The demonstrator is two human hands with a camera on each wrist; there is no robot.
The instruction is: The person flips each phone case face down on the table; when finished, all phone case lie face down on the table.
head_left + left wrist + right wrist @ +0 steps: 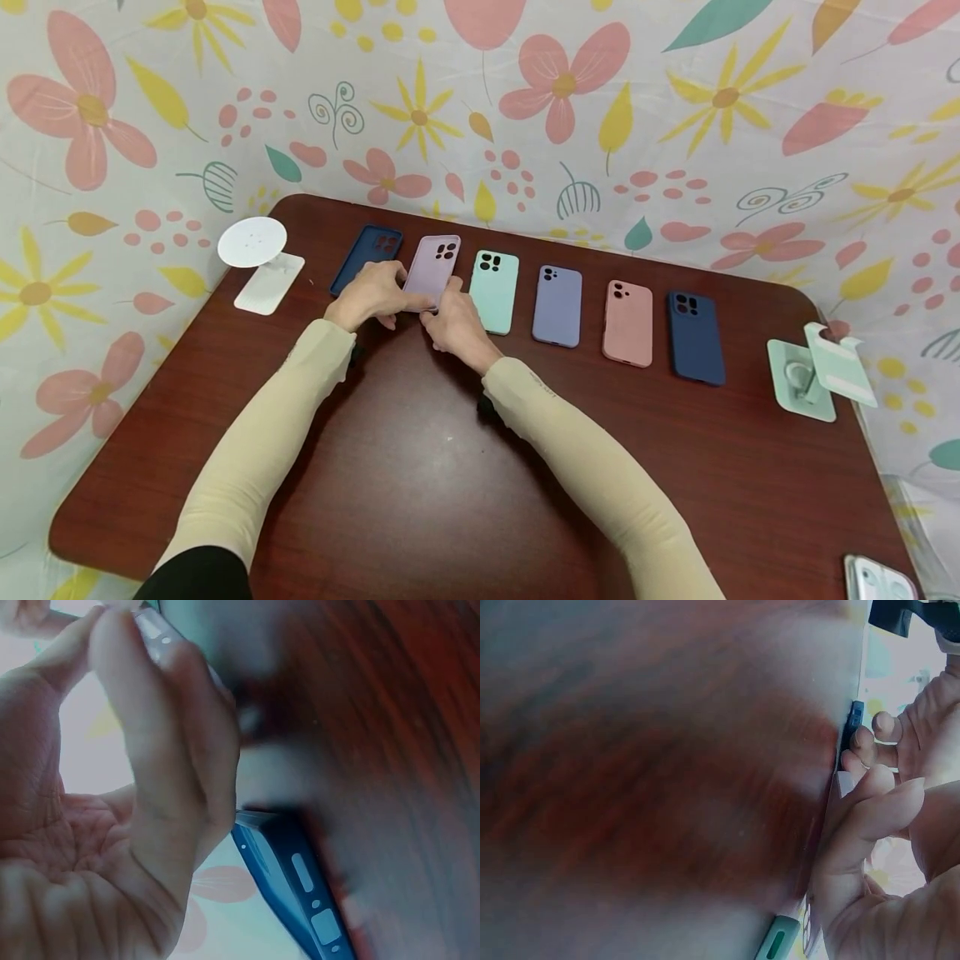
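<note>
In the head view a lilac phone case (431, 265) lies in a row of cases, its camera cutouts toward the wall. My left hand (372, 292) pinches its lower left end, thumb stretched along the bottom edge. From the other side my right hand (457, 320) grips the lower right corner. Part of the case's side with its port cutouts (151, 628) shows beyond the fingers in the left wrist view. A dark blue case (365, 254) lies left of it, partly behind my left hand. Immediately right is a mint green case (495, 292).
Farther right lie a periwinkle case (557, 306), a pink case (628, 323) and another dark blue case (696, 337). A white stand (270, 283) is at the table's left, a mint stand (802, 379) at its right. A clear-edged case (879, 579) sits at the near right corner.
</note>
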